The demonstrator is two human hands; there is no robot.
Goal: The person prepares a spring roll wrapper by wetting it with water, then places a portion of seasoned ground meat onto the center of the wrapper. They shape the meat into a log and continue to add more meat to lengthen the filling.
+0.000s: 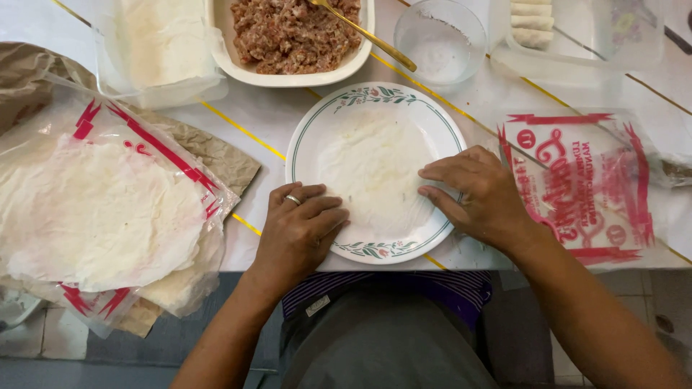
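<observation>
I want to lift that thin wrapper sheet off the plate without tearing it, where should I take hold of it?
Pinch the wrapper at its far edge, away from the body. It lies flat and limp on the plate, and the left hand and right hand already press its near corners, so the far edge is the bare part. Peel it slowly towards you, probably with both hands.

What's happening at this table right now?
A person is pressing both hands onto a thin, pale wrapper sheet spread flat on a floral-rimmed plate. The left hand lies on the sheet's near-left edge, the right hand on its right edge. A stack of more wrappers sits to the left in plastic, and a dish of minced meat with a gold spoon stands behind the plate.
</observation>
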